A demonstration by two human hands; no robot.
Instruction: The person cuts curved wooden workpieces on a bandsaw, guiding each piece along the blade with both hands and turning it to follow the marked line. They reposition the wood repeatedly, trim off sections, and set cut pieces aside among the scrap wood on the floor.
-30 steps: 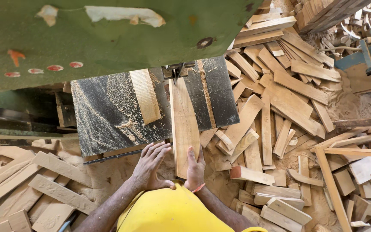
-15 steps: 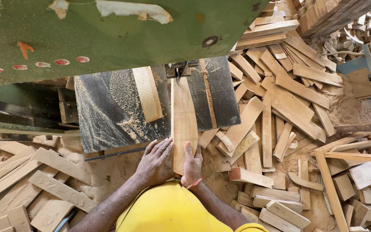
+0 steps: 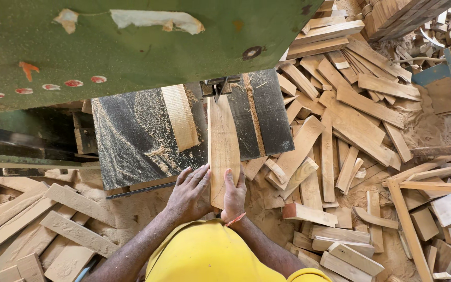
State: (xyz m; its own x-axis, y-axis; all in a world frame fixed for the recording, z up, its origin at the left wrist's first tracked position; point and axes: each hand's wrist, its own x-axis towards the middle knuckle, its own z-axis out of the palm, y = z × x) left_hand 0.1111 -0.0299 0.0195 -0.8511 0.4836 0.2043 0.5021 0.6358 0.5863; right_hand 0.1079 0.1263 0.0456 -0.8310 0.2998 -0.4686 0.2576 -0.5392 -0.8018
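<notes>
Two hands on one long pale wooden plank [image 3: 223,151], dusty black saw table [image 3: 131,136].
Left hand [image 3: 188,194] spread flat against plank's edge; right hand [image 3: 234,196] pressed flat, fingers together, on its near end.

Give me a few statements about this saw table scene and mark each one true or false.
1. Both hands press on the near end of the long wooden board. True: the left hand and the right hand rest on it.
2. The board lies on the floor. False: it lies on the dark saw table, its far end at the blade guide.
3. A second, shorter plank lies on the table left of the board. True.
4. The table is clean. False: sawdust is scattered across it.
5. The floor to the right holds metal pipes. False: it holds a pile of wooden offcuts.
</notes>
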